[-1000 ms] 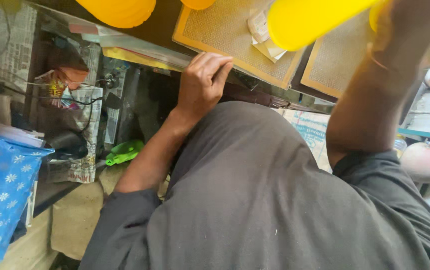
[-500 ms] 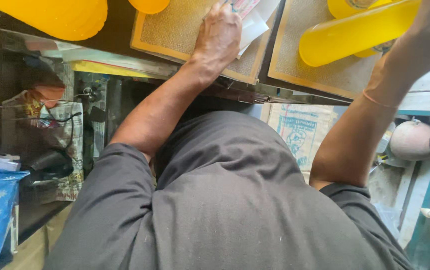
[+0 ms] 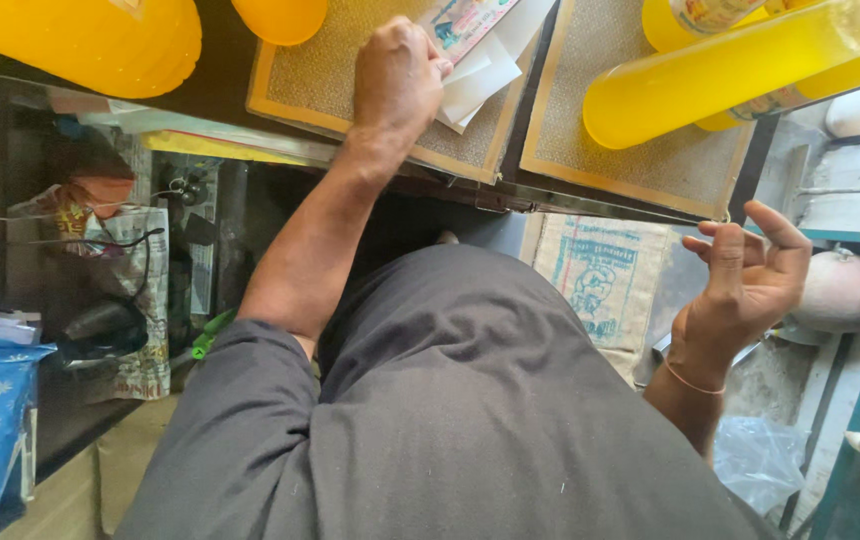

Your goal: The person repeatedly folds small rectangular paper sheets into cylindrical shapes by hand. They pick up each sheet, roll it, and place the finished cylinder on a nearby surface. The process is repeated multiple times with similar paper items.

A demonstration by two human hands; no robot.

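Dark counter edge (image 3: 200, 105) up top, two woven mats with orange borders on it; left hand (image 3: 398, 75) is down on the nearer mat (image 3: 320, 75), fingers curled, pinching a sheet off the paper labels (image 3: 480, 50) just beside its knuckles; right hand (image 3: 750, 275) hangs off the counter's edge, palm up, fingers loosely spread, holding nothing; yellow bottle (image 3: 730, 75) lies on its side on the mat (image 3: 630, 160) above that hand.

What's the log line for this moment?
left hand: on paper labels, left mat | right hand: empty, off table | yellow bottle: lying on right mat
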